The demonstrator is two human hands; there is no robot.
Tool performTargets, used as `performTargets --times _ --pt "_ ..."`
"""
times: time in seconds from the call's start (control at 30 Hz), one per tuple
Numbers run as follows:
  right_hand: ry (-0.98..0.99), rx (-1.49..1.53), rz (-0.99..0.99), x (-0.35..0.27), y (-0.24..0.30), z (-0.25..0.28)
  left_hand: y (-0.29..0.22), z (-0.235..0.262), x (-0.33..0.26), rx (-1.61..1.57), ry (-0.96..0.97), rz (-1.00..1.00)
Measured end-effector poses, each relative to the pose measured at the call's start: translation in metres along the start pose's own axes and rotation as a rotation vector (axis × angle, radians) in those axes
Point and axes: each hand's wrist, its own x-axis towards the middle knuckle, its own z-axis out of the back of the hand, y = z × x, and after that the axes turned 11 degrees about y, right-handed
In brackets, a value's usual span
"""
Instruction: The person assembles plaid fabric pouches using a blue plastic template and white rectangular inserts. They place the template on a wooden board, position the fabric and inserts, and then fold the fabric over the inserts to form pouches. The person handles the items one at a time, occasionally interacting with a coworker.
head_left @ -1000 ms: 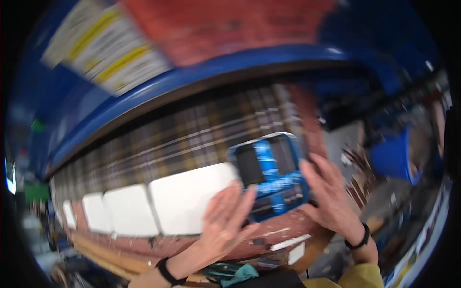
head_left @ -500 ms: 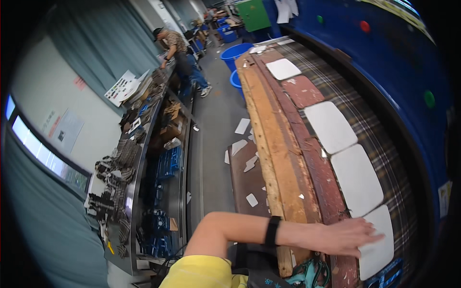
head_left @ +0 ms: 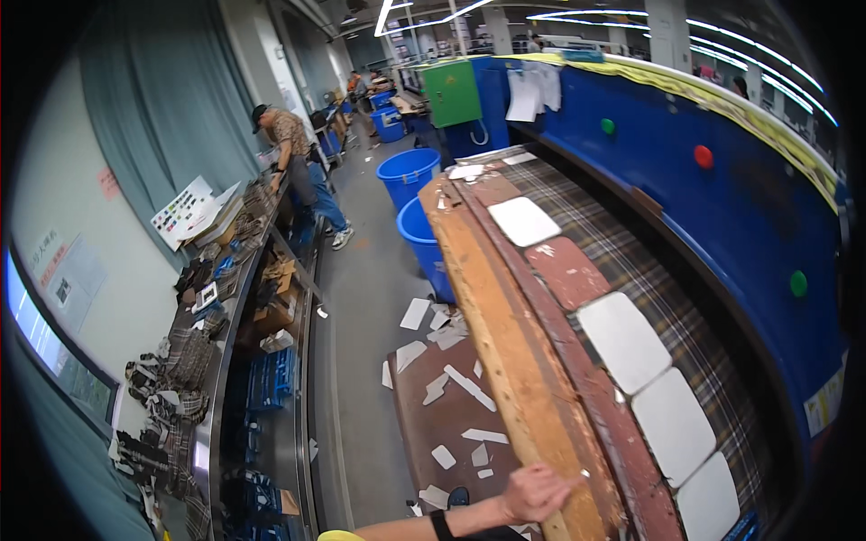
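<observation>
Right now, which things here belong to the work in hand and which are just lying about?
Likely in the work:
left hand, over the wooden board
white panels
plaid fabric alongside them
blue frame, partly out of view

Apparently just lying about:
white scraps on the brown sheet below

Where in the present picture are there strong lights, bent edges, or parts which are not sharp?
Head view: ceiling lights show as bright streaks along the top; head view: the blue machine's lower edge curves toward the dark rim; head view: the left hand looks slightly soft, the white panels clearer.
</observation>
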Motion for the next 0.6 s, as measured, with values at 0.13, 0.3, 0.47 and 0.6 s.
performTargets --times 0.13,0.3,0.47,0.6 --pt "0.194 0.153 0.185 0.006 0.085 -0.067 0.015 -0.023 -0.022 -0.062 0.131 -0.088" --pt "0.071 0.046 0.224 0.033 0.168 -0.125 0.040 -0.017 -0.017 -0.109 0.080 -0.307" --pt "-0.069 -0.070 0.301 0.044 0.204 -0.145 0.083 0.000 -0.008 -0.065 0.104 -0.045" --pt "-0.114 -0.175 0.377 0.053 0.215 -0.151 0.095 0.029 0.003 -0.159 0.386 0.004"
